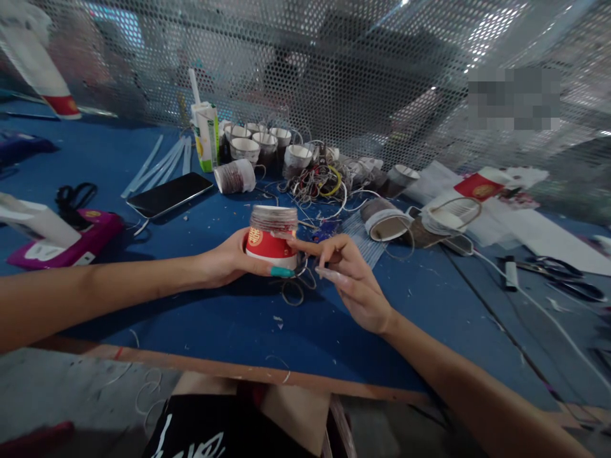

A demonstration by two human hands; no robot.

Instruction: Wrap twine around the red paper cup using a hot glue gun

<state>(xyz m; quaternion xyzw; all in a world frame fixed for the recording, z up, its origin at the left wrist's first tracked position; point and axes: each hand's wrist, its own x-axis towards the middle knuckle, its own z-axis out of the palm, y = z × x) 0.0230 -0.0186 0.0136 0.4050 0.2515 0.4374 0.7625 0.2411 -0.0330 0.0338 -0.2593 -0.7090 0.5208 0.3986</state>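
Observation:
My left hand (228, 259) grips a red and white paper cup (272, 237) just above the blue table (248, 324). The cup's upper half is wound with thin dark wire. My right hand (351, 275) hovers at the cup's right side, its index finger touching the wire band and the other fingers apart. Loose wire loops (293, 291) lie on the table under the cup.
Several wire-wrapped cups (260, 147) stand at the back by a drink carton (206, 135). A tangle of wire and rings (319, 181) lies behind. A phone (170, 194), a pink device (71, 245), scissors (558, 270) and papers (501, 210) surround it. A perforated mesh wall (363, 70) closes the far side.

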